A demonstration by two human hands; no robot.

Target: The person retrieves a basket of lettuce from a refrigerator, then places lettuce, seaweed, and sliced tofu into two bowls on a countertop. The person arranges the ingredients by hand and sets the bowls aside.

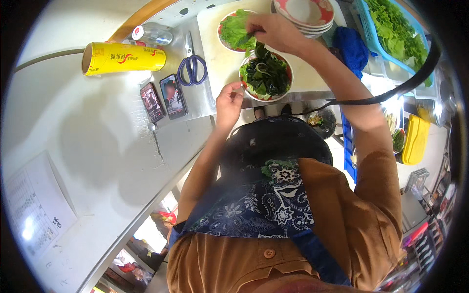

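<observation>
My left hand [229,104] is closed at the left rim of a near bowl [267,100], thumb and fingers at its edge. The bowl is white outside and red inside, filled with dark green leaves [273,79] over paler lettuce. My right hand [276,32] is above the bowls, its fingertips pinched on some of the dark leaves, which hang toward the near bowl. Just left of that hand, a second bowl [221,40] holds bright green lettuce [235,31]. Both bowls stand on a pale cutting board [215,73].
Stacked red-and-white plates [320,27] stand behind my right forearm. A blue basket of lettuce [364,19] is at the far right, near a blue cloth [351,46]. Left lie blue-handled scissors [192,68], two phones [173,97], a yellow film roll [124,58] and a glass jar [159,35].
</observation>
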